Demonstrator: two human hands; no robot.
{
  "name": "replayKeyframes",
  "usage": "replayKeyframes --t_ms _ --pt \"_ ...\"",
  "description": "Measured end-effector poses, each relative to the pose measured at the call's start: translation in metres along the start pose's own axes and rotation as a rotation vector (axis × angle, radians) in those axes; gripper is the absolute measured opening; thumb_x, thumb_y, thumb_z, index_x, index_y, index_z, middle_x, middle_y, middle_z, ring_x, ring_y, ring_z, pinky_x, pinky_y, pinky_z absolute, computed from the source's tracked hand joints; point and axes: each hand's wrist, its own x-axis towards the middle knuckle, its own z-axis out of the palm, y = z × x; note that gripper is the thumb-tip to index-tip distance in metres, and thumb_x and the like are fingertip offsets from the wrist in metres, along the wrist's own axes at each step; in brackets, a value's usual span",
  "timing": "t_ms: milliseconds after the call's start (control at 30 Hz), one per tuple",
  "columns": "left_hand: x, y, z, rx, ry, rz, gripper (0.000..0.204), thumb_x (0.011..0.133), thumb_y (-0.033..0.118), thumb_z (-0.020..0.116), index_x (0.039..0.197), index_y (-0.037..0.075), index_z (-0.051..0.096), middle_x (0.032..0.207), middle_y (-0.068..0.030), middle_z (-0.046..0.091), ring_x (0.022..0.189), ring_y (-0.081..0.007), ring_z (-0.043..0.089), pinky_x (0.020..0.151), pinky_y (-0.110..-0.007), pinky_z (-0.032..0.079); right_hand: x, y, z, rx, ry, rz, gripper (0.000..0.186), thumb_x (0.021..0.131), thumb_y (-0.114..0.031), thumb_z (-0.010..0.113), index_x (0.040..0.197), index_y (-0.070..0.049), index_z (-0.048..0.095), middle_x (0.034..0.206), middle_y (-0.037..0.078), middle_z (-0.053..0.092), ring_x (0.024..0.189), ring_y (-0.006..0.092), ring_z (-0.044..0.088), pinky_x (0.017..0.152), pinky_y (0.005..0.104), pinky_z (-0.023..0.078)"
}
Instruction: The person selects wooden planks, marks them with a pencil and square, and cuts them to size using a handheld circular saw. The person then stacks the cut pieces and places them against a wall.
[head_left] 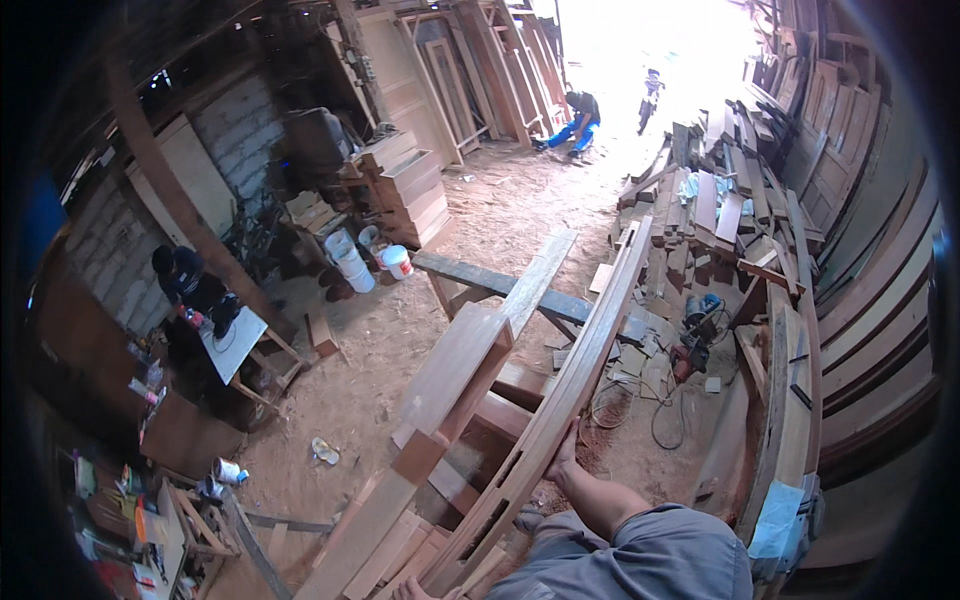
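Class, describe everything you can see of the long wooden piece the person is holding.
The long wooden piece is a pale brown, planed timber length with mortise-like slots cut along its lower stretch. It runs slanting from the bottom of the view up toward a stack of boards, appearing to rest across a dark plank. The right hand grips its edge partway up, fingers wrapped on it; the left hand touches near its lower end. Other boards lie alongside it.
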Motion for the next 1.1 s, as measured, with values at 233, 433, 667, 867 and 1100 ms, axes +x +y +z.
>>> replayKeyframes --t_ms 233,433,667,867,1100 --pt "-0.027 -0.002 0.032 0.227 -0.009 -0.041 0.097 0.071 0.07 0.092 0.139 0.006 0.066 0.126 -0.0197 0.074 0.131 -0.0375 0.063 0.116 -0.052 0.044 0.014 -0.02 -0.032 -0.211 0.323 0.096 0.138 0.064 -0.115 0.04 0.154 -0.012 0.059 0.156 0.02 0.058 0.142 0.0425 0.054 0.119 0.0681 0.04" --pt "-0.022 -0.016 0.046 0.129 0.021 -0.032 0.099 0.063 0.065 0.096 0.139 0.012 0.062 0.131 -0.0137 0.069 0.126 -0.0331 0.062 0.111 -0.052 0.044 0.024 -0.034 -0.063 -0.282 0.135 0.102 0.136 0.072 -0.112 0.036 0.164 -0.012 0.047 0.164 0.018 0.05 0.148 0.0432 0.048 0.122 0.0677 0.038" --pt "-0.025 -0.037 0.04 0.219 0.066 -0.061 0.104 0.071 0.077 0.085 0.144 0.007 0.061 0.134 -0.0152 0.067 0.135 -0.0337 0.059 0.118 -0.059 0.037 0.024 -0.02 -0.043 -0.157 -0.613 0.216 0.115 0.085 -0.105 0.03 0.157 -0.019 0.057 0.15 0.016 0.065 0.133 0.0452 0.063 0.117 0.0713 0.045" --pt "-0.05 -0.047 0.041 0.16 0.038 -0.176 0.104 0.07 0.078 0.085 0.14 0.004 0.063 0.125 -0.0146 0.069 0.129 -0.0346 0.062 0.12 -0.056 0.037 0.027 -0.014 -0.039 -0.2 -0.926 0.278 0.097 0.096 -0.089 0.044 0.154 -0.013 0.061 0.154 0.014 0.064 0.141 0.0441 0.06 0.126 0.0686 0.036" --pt "-0.04 -0.044 0.038 0.103 -0.139 -0.206 0.105 0.072 0.079 0.083 0.145 0.006 0.063 0.139 -0.0103 0.068 0.135 -0.0289 0.06 0.122 -0.051 0.037 -0.01 0.113 -0.02 -0.571 -0.224 0.664 0.096 0.097 -0.088 0.044 0.155 -0.013 0.059 0.155 0.014 0.063 0.142 0.0434 0.058 0.126 0.0678 0.036"
